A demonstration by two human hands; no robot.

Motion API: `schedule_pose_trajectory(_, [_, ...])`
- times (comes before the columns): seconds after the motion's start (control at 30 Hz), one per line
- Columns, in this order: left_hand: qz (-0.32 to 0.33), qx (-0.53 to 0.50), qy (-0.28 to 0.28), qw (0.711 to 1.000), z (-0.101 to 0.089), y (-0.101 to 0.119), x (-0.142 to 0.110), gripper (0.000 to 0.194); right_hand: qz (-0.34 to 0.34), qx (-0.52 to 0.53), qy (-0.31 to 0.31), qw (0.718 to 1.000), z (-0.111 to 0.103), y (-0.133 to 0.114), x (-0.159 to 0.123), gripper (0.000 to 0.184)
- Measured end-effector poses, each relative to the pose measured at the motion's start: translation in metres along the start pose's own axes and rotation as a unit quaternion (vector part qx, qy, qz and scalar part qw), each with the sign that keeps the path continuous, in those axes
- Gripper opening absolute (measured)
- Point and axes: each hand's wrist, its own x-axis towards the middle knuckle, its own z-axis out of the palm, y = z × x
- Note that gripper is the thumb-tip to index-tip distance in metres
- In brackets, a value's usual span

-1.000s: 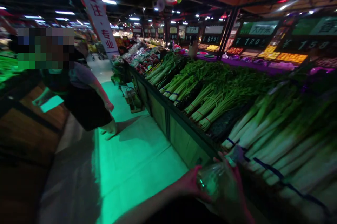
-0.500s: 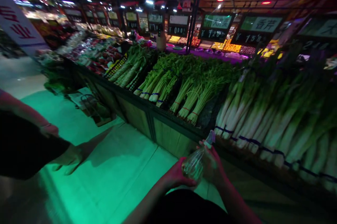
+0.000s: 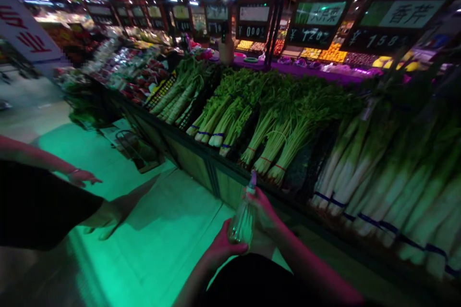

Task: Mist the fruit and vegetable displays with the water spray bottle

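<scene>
Between my hands is a clear, shiny plastic bag [image 3: 242, 225], gathered into pleats that narrow to a neck with a purplish tip on top. What is inside cannot be made out. My left hand [image 3: 224, 244] cups its lower, wider part, with the thumb across the front. My right hand [image 3: 260, 205] pinches the neck higher up; some of its fingers are hidden behind the bag. Just beyond it, celery bunches [image 3: 268, 151] tied with red bands lie on the sloping vegetable stand [image 3: 230, 187].
Leeks [image 3: 389, 196] in blue bands fill the stand's right side. More celery [image 3: 219, 124] and long green-topped vegetables [image 3: 178, 98] lie leftward. Price signs [image 3: 319, 21] hang above. At left, another person's hand [image 3: 82, 177] reaches out. A basket-like carrier [image 3: 139, 151] stands on the green-lit floor [image 3: 173, 220].
My hands and the bag have shifted left in view, and the bag stands more upright. The view has turned slightly left. The other person's fingers have stretched out.
</scene>
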Motion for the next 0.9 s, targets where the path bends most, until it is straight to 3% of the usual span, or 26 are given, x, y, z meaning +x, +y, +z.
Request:
schedule_pose_trajectory(0.2, [0.022,0.003,0.071,0.997,-0.039,0.018,0.011,0.116,0.000,-0.010,-0.058,0.998,0.036,0.012,0.055,0.063])
schedule_pose_trajectory(0.3, [0.019,0.014,0.062,0.998,-0.053,0.025,0.023,0.117,0.002,-0.010,-0.057,0.998,0.040,0.013,0.071,0.064])
schedule_pose_trajectory(0.4, [0.018,0.028,0.020,0.999,-0.058,0.035,0.038,0.115,0.003,-0.006,-0.050,0.999,0.032,0.014,0.082,0.065])
schedule_pose_trajectory(0.6, [-0.015,0.103,-0.080,0.991,-0.038,0.074,0.077,0.109,-0.020,0.033,0.060,0.997,-0.017,0.009,0.091,0.075])
schedule_pose_trajectory(0.73, [0.003,0.126,-0.168,0.978,-0.017,0.089,0.115,0.106,-0.051,0.026,0.122,0.991,-0.050,-0.013,0.078,0.063])
schedule_pose_trajectory(0.9, [-0.016,0.174,-0.254,0.951,0.004,0.093,0.152,0.106,-0.115,0.009,0.233,0.966,-0.063,-0.039,0.051,0.057])
